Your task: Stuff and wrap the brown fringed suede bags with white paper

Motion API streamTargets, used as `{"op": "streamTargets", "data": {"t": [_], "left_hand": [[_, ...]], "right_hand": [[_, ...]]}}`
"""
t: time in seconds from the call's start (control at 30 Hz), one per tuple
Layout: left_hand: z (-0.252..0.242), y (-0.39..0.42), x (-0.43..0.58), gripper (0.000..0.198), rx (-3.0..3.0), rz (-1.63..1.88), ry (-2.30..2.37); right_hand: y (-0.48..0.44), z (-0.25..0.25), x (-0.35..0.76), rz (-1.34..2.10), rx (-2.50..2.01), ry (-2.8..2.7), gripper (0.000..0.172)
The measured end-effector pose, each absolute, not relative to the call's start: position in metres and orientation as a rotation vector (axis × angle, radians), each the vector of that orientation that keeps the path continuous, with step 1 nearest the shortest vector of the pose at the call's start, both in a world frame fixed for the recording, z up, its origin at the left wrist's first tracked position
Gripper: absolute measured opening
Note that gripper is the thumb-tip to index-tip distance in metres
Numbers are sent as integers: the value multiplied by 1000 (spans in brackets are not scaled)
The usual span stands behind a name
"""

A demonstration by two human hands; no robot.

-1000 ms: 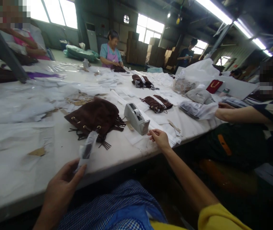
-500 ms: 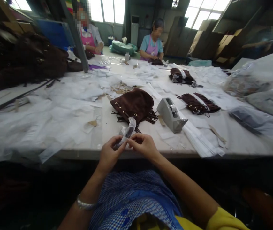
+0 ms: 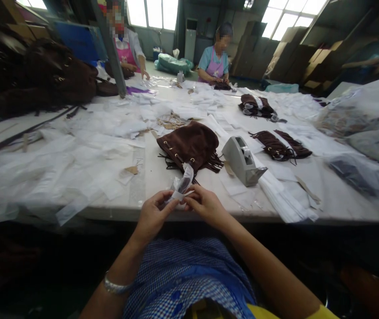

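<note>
My left hand point(image 3: 152, 215) and my right hand point(image 3: 205, 204) meet at the near edge of the table point(image 3: 142, 177). Both pinch the lower end of a small clear plastic packet point(image 3: 183, 181) with something dark inside; the packet stands up between my fingertips. Just behind it lies a brown suede drawstring bag point(image 3: 189, 144) with fringe and metal eyelets. A grey tape dispenser point(image 3: 242, 159) sits to the right of the bag.
White paper sheets and plastic bags point(image 3: 92, 133) cover the table. More brown fringed pieces point(image 3: 279, 146) lie right, dark bags point(image 3: 43, 84) are heaped far left. Two people in aprons work at the far side, one in pink point(image 3: 126, 51) and one in purple point(image 3: 216, 62). Filled plastic bags point(image 3: 365, 115) rest right.
One second ago my left hand alone held the packet while my right hand was at the paper by the dispenser. My right hand has come to the packet, and my view has swung left.
</note>
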State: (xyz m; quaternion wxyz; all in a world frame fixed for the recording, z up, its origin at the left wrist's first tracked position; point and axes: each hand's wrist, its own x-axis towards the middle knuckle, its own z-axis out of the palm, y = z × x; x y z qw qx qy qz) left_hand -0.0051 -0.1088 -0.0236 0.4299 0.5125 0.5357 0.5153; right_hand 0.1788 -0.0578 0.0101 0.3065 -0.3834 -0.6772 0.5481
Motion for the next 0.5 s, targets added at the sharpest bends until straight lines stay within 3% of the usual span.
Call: {"op": "streamTargets", "data": {"t": [0.27, 0.5], "left_hand": [[-20, -112, 2, 33, 1205, 1306, 1284], [-14, -113, -3, 34, 1100, 1343, 1246]], "right_hand": [[-66, 4, 163, 1145, -1103, -1759, 21], [-65, -8, 147, 1141, -1052, -1654, 18]]}}
